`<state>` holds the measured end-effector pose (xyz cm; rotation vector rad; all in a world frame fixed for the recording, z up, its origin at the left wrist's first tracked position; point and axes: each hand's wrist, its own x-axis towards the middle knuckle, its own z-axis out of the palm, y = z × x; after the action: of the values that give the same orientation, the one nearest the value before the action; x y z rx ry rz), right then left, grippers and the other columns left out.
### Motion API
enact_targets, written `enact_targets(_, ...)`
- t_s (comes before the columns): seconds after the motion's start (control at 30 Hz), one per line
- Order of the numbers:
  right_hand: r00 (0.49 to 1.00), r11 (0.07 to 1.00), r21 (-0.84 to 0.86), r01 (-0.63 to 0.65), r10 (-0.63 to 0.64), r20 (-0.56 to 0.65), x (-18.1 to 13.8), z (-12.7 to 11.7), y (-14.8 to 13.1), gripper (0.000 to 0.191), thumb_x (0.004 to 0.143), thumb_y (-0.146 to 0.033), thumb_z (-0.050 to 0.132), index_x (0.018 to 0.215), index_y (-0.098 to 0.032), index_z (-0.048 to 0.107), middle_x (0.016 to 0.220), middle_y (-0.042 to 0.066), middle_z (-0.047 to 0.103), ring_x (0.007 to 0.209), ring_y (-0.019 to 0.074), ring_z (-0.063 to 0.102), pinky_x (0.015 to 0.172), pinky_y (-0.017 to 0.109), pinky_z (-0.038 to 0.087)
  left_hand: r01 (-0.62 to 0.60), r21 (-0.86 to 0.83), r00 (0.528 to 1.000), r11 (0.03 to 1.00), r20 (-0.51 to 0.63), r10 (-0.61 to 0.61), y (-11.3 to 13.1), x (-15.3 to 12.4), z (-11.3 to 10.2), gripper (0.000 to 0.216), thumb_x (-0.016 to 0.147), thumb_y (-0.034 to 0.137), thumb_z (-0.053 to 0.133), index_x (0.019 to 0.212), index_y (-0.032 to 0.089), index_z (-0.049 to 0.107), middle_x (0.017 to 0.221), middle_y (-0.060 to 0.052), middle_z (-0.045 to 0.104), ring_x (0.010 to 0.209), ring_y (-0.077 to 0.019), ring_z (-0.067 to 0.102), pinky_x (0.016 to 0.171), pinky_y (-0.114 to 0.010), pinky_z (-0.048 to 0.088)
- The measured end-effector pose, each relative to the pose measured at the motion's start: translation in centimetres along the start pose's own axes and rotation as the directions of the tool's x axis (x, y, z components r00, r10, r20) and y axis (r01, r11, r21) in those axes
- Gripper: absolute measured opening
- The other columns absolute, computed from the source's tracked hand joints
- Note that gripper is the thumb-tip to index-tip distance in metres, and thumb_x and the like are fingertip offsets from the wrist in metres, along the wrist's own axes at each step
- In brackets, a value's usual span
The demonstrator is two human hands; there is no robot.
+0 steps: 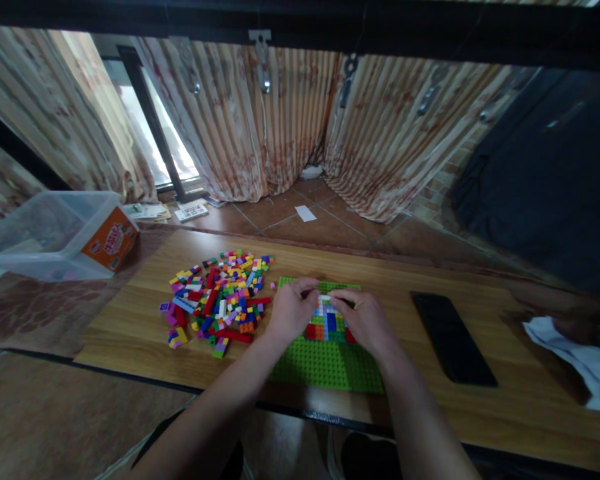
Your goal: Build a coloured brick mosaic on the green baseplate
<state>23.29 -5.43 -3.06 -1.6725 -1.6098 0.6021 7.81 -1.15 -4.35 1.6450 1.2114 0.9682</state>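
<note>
A green baseplate lies on the wooden table, with a patch of coloured bricks built on its far half. Both of my hands rest on that patch. My left hand and my right hand have their fingers curled and pinched together at a small white brick on the patch's far edge. A pile of loose coloured bricks lies just left of the baseplate, near my left hand.
A black phone lies flat to the right of the baseplate. A clear plastic box with an orange label stands at the far left. White cloth sits at the right edge. Curtains hang behind the table.
</note>
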Motion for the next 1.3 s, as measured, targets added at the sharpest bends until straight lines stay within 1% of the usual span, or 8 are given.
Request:
enact_targets(0.2, 1.000, 1.000, -0.027, -0.003, 0.004, 0.021, 0.1, 0.0, -0.1, 0.023, 0.085, -0.028, 0.055, 0.089, -0.022, 0.077, 0.095, 0.007, 0.075, 0.089, 0.0210, 0.067, 0.084, 0.035, 0.049, -0.009, 0.086, 1.000, 0.996, -0.022, 0.011, 0.7, -0.1, 0.0, 0.023, 0.082, 0.013, 0.058, 0.098, 0.016, 0.073, 0.096, -0.006, 0.076, 0.088, -0.0170, 0.071, 0.085, -0.029, 0.055)
enact_targets(0.33, 1.000, 1.000, -0.020, 0.004, -0.004, 0.008, 0.1, 0.2, 0.2, 0.022, 0.086, -0.028, 0.055, 0.091, -0.022, 0.076, 0.097, 0.007, 0.074, 0.090, 0.0211, 0.067, 0.087, 0.036, 0.049, -0.016, 0.125, 0.999, 0.992, -0.029, 0.020, 1.1, -0.1, 0.0, 0.024, 0.083, 0.011, 0.056, 0.097, 0.016, 0.075, 0.097, -0.006, 0.076, 0.089, -0.0173, 0.071, 0.086, -0.030, 0.055)
enact_targets(0.63, 1.000, 0.999, -0.029, 0.024, -0.024, 0.010, 0.0, 0.2, 0.1, 0.023, 0.086, -0.028, 0.055, 0.089, -0.024, 0.077, 0.095, 0.006, 0.075, 0.090, 0.0208, 0.067, 0.084, 0.035, 0.050, 0.005, 0.182, 0.999, 0.983, -0.037, 0.002, 1.1, 0.0, 0.2, 0.024, 0.082, 0.010, 0.056, 0.095, 0.017, 0.075, 0.093, -0.005, 0.077, 0.084, -0.0163, 0.070, 0.082, -0.029, 0.055)
enact_targets(0.77, 1.000, 0.999, 0.041, -0.010, 0.009, 0.016, 0.0, 0.1, 0.6, 0.023, 0.084, -0.034, 0.059, 0.093, -0.022, 0.076, 0.101, 0.007, 0.075, 0.095, 0.0222, 0.068, 0.088, 0.037, 0.050, -0.018, 0.176, 1.000, 0.984, -0.020, 0.022, 1.1, -0.2, 0.1, 0.025, 0.083, 0.011, 0.055, 0.096, 0.017, 0.075, 0.095, -0.006, 0.076, 0.087, -0.0173, 0.070, 0.084, -0.029, 0.054)
enact_targets(0.9, 0.995, 0.989, 0.110, -0.103, 0.103, 0.003, 0.0, -0.2, 1.3, 0.034, 0.085, -0.042, 0.056, 0.107, -0.021, 0.072, 0.106, 0.008, 0.074, 0.100, 0.0238, 0.068, 0.090, 0.039, 0.050, -0.011, 0.183, 1.000, 0.983, -0.011, 0.013, 1.3, -0.4, -0.2, 0.025, 0.086, 0.014, 0.052, 0.100, 0.017, 0.073, 0.099, -0.006, 0.076, 0.092, -0.0186, 0.070, 0.086, -0.031, 0.053)
enact_targets(1.0, 0.988, 0.982, 0.122, -0.146, 0.150, -0.022, 0.1, -0.3, 1.4, 0.038, 0.088, -0.046, 0.050, 0.106, -0.021, 0.072, 0.099, 0.007, 0.076, 0.097, 0.0249, 0.069, 0.088, 0.040, 0.050, 0.013, 0.144, 1.000, 0.990, -0.009, -0.012, 1.2, -0.4, -0.5, 0.028, 0.091, 0.017, 0.046, 0.106, 0.016, 0.070, 0.099, -0.007, 0.076, 0.091, -0.0181, 0.070, 0.085, -0.030, 0.054)
enact_targets(1.1, 0.990, 0.988, 0.080, -0.134, 0.138, -0.041, 0.0, 0.0, 1.3, 0.037, 0.087, -0.047, 0.051, 0.100, -0.021, 0.074, 0.099, 0.008, 0.076, 0.096, 0.0261, 0.069, 0.087, 0.040, 0.050, 0.042, 0.058, 0.999, 0.997, -0.003, -0.042, 0.6, -0.3, -0.6, 0.031, 0.093, 0.019, 0.042, 0.111, 0.014, 0.067, 0.095, -0.008, 0.076, 0.087, -0.0175, 0.070, 0.080, -0.029, 0.055)
enact_targets(1.3, 0.993, 0.994, 0.019, -0.104, 0.105, -0.048, 0.0, 0.3, 1.1, 0.037, 0.083, -0.046, 0.051, 0.093, -0.020, 0.076, 0.100, 0.009, 0.076, 0.095, 0.0273, 0.069, 0.087, 0.041, 0.049, 0.041, -0.065, 0.997, 0.997, 0.061, -0.037, -0.7, -0.1, 0.2, 0.032, 0.083, 0.008, 0.052, 0.111, 0.013, 0.066, 0.097, -0.007, 0.075, 0.091, -0.0166, 0.070, 0.083, -0.027, 0.055)
